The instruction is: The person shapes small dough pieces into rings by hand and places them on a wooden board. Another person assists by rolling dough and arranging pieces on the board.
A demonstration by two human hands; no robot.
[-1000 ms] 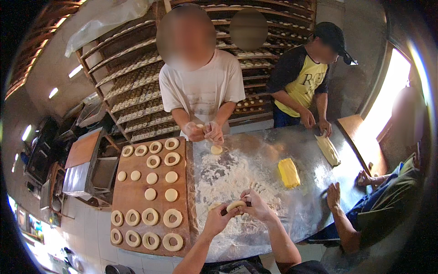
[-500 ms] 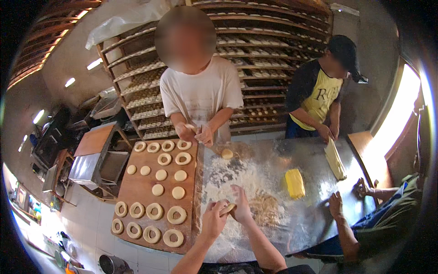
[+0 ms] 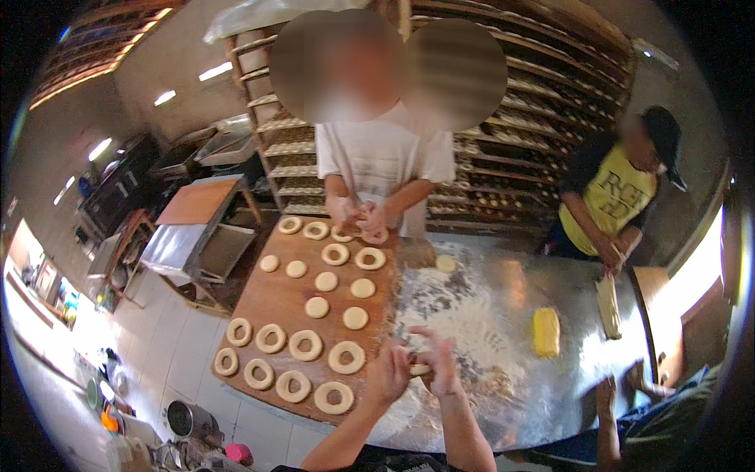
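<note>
My left hand (image 3: 389, 370) and my right hand (image 3: 437, 362) meet over the floury right part of the work table, around a piece of dough (image 3: 419, 369), partly hidden by my fingers. My left fingers are curled on it; my right fingers are bent and raised around it. Just left of them lies a wooden board (image 3: 275, 295) with rows of dough rings (image 3: 305, 333) and flat dough discs (image 3: 355, 318). Loose flour (image 3: 440, 307) covers the metal beside it.
Across the table a co-worker in white (image 3: 377, 165) works with both hands; another in yellow (image 3: 609, 189) handles pale dough (image 3: 609, 307). A yellow block (image 3: 546, 330) lies right. A third person's arm (image 3: 605, 417) is at the lower right. Behind stand tray racks (image 3: 550, 71).
My view has swung, so the scene sits further right. My hands keep turning the dough between them. The white-shirted co-worker's hands are now over the board's far edge.
</note>
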